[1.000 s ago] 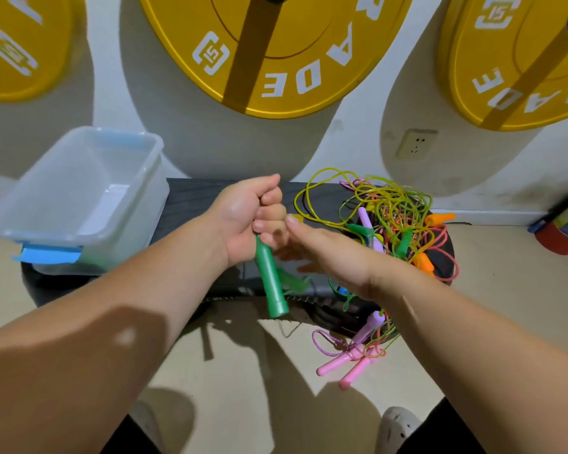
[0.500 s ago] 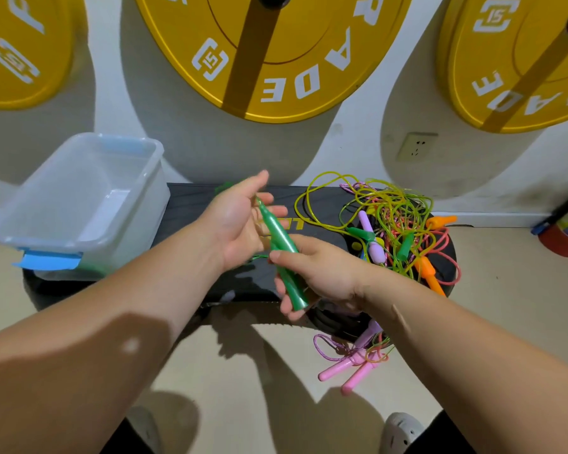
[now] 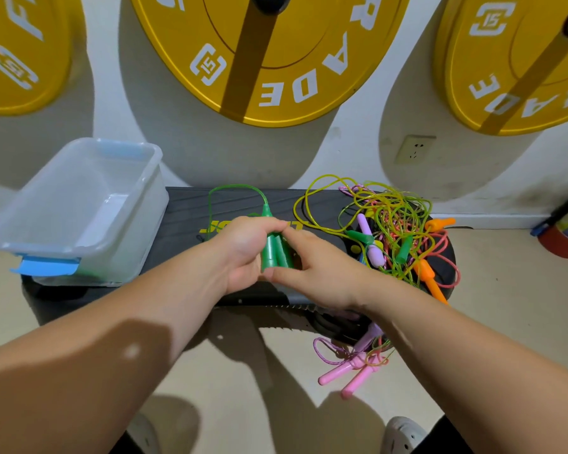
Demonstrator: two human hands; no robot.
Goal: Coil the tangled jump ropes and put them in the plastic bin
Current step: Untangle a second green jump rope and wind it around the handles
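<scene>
Gripping the two green handles (image 3: 274, 253) side by side in the left hand (image 3: 243, 253), fingers curled round them, and pinching the same pair from the other side with the right hand (image 3: 318, 273), both hands meeting over the black platform (image 3: 184, 231). Trailing the green cord (image 3: 233, 191) in a loop from the handle tops toward the wall. Noting the plastic bin (image 3: 79, 204) sitting on the platform's left end, the tangled ropes (image 3: 394, 231) lying heaped on its right end, and pink handles (image 3: 348, 378) dangling below the front edge.
</scene>
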